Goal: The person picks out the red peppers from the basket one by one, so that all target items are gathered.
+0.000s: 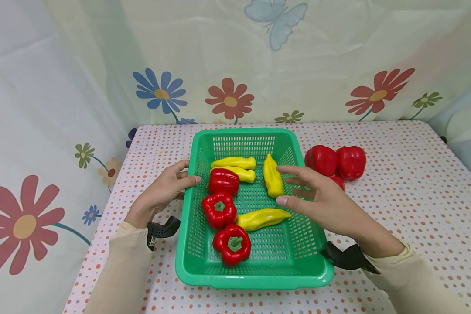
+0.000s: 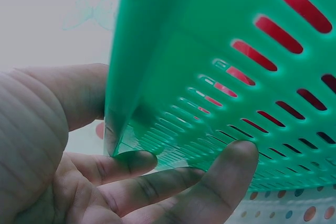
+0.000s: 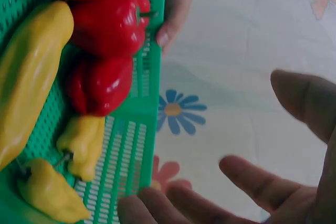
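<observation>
A green plastic basket (image 1: 251, 282) with slotted walls stands on the table. My left hand (image 1: 162, 187) holds its left rim, thumb over the edge and fingers against the outer wall (image 2: 157, 51), as the left wrist view shows. Over the basket's right side, my right hand (image 1: 329, 205) is held with fingers spread and nothing in them. Its fingertips overlap a yellow pepper (image 1: 273, 176) in the head view. Another yellow pepper (image 1: 263, 219) lies nearer the front, and two more (image 1: 233, 163) lie at the back left. Three red bell peppers (image 1: 231, 245) line the basket's left side.
Outside the basket, to its right, several red bell peppers (image 1: 351, 162) sit together on the dotted tablecloth (image 1: 408, 174), one partly hidden by my right hand. A flowered curtain (image 1: 227, 52) hangs behind the table and along its left side.
</observation>
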Motion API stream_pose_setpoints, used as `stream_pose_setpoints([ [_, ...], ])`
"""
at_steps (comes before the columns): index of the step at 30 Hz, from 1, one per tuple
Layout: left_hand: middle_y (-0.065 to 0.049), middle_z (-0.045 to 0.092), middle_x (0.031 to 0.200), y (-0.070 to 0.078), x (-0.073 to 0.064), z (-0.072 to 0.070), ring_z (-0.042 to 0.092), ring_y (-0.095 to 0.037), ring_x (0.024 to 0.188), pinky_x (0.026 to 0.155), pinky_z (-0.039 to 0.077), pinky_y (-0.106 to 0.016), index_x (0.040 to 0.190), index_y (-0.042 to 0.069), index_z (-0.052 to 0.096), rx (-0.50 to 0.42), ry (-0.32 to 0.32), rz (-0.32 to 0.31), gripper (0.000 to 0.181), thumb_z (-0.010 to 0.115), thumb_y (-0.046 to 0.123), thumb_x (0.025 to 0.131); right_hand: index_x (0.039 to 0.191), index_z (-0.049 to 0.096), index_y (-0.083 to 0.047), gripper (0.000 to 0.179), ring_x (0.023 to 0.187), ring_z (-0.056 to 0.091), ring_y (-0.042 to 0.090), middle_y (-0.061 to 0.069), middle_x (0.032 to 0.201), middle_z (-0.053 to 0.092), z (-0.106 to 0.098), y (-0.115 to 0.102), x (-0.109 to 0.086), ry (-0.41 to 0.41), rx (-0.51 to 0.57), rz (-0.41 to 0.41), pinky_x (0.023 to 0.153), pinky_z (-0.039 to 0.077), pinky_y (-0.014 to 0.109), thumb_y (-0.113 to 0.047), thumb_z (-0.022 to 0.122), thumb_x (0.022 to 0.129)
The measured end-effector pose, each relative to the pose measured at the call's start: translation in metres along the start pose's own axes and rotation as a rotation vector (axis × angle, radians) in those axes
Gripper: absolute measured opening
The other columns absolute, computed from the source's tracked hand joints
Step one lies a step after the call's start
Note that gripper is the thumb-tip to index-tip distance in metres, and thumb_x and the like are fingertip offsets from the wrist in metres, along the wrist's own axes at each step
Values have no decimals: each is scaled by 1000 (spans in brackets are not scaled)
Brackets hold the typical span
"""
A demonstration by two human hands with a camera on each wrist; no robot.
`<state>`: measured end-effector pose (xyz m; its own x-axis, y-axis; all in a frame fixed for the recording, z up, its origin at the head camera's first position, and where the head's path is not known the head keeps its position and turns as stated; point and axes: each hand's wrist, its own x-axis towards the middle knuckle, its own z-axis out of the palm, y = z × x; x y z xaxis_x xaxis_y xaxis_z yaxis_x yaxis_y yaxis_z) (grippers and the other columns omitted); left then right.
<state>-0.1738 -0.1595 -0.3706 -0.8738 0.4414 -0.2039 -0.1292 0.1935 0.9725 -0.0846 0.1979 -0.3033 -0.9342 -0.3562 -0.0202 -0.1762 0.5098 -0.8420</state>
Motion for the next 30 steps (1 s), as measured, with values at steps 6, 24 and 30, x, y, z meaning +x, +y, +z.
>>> stream_pose_setpoints([
  [6, -33, 65, 127, 0, 0, -1, 77, -35, 93, 74, 66, -51, 152, 0, 39, 2, 0, 3, 53, 59, 12, 104, 147, 56, -9, 60, 126, 61, 40, 16, 145, 57, 15, -5, 11, -218, 39, -7, 82, 66, 37, -28, 78, 94],
  [24, -32, 65, 129, -1, 0, 0, 77, -37, 95, 74, 65, -52, 153, 1, 39, -3, -11, 1, 54, 59, 12, 104, 143, 62, -13, 58, 111, 66, 16, -7, 126, 69, 55, -9, 37, -676, -39, -11, 85, 60, 26, -25, 82, 90],
  [30, -32, 65, 128, -2, 0, -1, 77, -35, 94, 74, 66, -52, 152, 1, 39, -7, -12, 6, 54, 60, 12, 104, 143, 62, -12, 60, 111, 62, 15, -9, 125, 67, 64, -11, 44, -692, -104, -37, 83, 60, 24, -24, 84, 88],
])
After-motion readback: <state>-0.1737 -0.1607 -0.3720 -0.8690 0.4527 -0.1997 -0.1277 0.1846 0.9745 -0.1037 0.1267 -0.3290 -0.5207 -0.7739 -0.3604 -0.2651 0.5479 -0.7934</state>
